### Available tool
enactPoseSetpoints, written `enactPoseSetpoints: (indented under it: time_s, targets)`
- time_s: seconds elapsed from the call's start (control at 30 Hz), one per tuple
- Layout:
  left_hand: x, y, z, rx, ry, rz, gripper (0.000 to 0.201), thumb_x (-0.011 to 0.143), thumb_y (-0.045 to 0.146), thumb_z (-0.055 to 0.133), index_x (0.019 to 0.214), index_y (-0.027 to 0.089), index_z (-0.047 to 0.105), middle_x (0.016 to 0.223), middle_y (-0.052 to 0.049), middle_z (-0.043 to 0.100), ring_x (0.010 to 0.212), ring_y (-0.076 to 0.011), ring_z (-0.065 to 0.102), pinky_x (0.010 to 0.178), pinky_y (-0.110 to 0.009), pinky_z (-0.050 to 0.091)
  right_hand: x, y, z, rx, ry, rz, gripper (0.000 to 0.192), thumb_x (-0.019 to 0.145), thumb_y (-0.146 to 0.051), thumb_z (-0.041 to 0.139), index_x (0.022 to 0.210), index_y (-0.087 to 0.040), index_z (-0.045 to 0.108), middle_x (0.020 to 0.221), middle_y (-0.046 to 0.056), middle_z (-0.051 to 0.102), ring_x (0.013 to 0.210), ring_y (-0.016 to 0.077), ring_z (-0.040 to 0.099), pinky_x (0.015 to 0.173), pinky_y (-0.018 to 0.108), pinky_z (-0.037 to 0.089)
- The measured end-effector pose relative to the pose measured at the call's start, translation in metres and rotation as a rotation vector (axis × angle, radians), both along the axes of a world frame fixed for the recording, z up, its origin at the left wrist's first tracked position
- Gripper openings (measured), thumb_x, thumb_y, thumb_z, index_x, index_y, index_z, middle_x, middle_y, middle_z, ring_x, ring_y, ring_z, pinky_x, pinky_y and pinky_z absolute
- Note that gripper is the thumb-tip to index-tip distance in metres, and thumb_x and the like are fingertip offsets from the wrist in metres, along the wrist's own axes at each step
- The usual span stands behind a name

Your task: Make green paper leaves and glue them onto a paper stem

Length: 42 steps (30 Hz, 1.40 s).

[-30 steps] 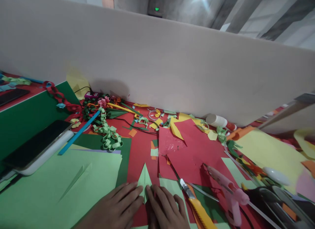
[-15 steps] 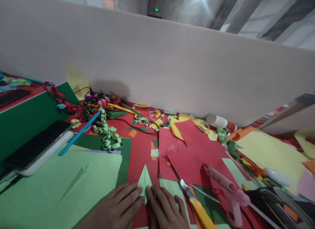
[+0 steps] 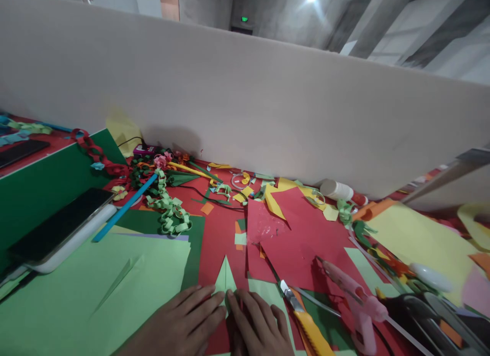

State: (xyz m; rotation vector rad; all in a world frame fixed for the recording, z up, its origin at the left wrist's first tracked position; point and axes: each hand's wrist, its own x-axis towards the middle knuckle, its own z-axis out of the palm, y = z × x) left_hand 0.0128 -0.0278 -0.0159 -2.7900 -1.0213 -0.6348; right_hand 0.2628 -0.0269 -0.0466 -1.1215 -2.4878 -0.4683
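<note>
A small piece of light green paper [image 3: 225,274], folded to a sharp point with a crease down its middle, lies on the red surface at the bottom centre. My left hand [image 3: 191,315] rests flat on its left side, fingers stretched out and close together. On the right side my right hand [image 3: 258,318] presses down, its index fingertip beside the crease and its fingers slightly bent. Both hands cover the lower part of the paper, and the thumbs are mostly hidden. Just right of my right hand lies a yellow utility knife [image 3: 312,330] with its blade out.
Light green sheets [image 3: 57,295] lie left, near a phone [image 3: 61,223] and a blue stick [image 3: 126,207]. A green paper chain [image 3: 170,213] lies behind. Red sheets [image 3: 302,244], a pink glue gun [image 3: 358,300] and a black tape dispenser [image 3: 432,320] are right. A pale partition [image 3: 245,106] stands behind.
My left fingertips have slid slightly right over the green paper towards the crease. My right hand stays almost still, and the view has tilted a little.
</note>
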Motion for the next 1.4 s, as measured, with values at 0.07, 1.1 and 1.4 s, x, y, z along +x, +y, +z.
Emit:
enactPoseSetpoints:
  time_s: [0.07,1.1,1.4]
  targets:
    - [-0.0006,-0.0007,-0.0009,0.003,-0.012,0.005,0.032,0.106,0.022,0.05,0.135,0.017,0.064,0.14,-0.001,0.069,0.129,-0.0208,0.056,0.109,-0.031,0.045,0.0,-0.0003,0.0,-0.009,0.005,-0.014,0.049,0.095,-0.019,0.048,0.14,-0.03,0.064,0.127,-0.003,0.076,0.105,0.0201,0.073,0.088,0.037,0.044]
    - [-0.0034,-0.0007,0.0001,0.013,0.041,0.014,0.038,0.109,0.027,0.045,0.141,0.015,0.06,0.146,-0.002,0.066,0.132,-0.0195,0.057,0.107,-0.031,0.049,-0.0094,-0.0065,0.003,-0.089,0.038,-0.091,0.058,0.089,-0.013,0.043,0.14,-0.033,0.062,0.128,-0.002,0.075,0.11,0.0223,0.07,0.09,0.04,0.043]
    - [-0.0023,-0.0033,-0.0019,0.01,0.027,0.008,0.038,0.104,0.021,0.05,0.139,0.014,0.061,0.143,-0.006,0.067,0.132,-0.0226,0.055,0.106,-0.034,0.048,-0.0006,-0.0006,-0.0011,-0.056,-0.007,-0.008,0.059,0.088,-0.017,0.05,0.145,-0.029,0.059,0.13,-0.001,0.074,0.109,0.0228,0.07,0.087,0.036,0.045]
